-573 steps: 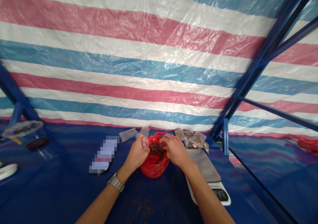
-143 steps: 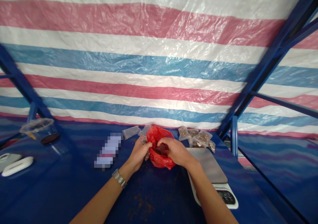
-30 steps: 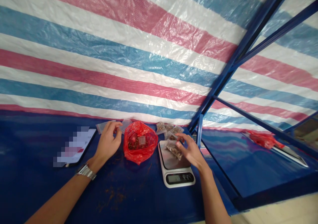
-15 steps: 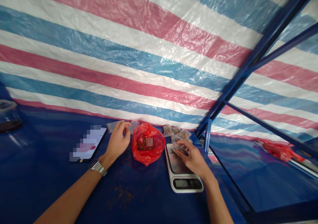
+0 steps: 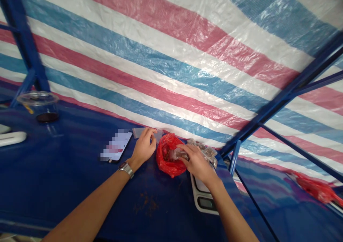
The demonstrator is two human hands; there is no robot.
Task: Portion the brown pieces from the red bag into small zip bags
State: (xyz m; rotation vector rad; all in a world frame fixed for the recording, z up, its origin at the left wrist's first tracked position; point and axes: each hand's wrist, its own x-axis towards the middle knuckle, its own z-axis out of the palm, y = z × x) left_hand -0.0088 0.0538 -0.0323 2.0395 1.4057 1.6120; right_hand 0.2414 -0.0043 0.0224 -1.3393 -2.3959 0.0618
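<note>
My right hand (image 5: 197,163) reaches over the red plastic bag (image 5: 171,168), its fingers closed on a small clear plastic container (image 5: 176,153) at the bag's open mouth. Brown dried bits lie inside the bag, partly hidden by that hand. To the left, my left hand (image 5: 144,145) is half curled with a gap between thumb and fingers, and no held thing shows in it. Flat clear plastic bags (image 5: 138,132) lie just behind it. Beneath my right forearm is a white kitchen scale (image 5: 197,197), partly covered. Small filled clear bags (image 5: 210,153) are heaped behind the scale.
A phone (image 5: 118,147) lies left of my left wrist. Farther left stand a clear plastic tub (image 5: 40,106) with dark contents and a white object (image 5: 12,138). Brown crumbs (image 5: 147,203) dot the blue tabletop. Blue metal posts (image 5: 235,156) and striped sheeting bound the back.
My right hand has moved left from the scale to the red bag. The small bag it held is out of its fingers; it now grips the clear container. The view has swung left.
</note>
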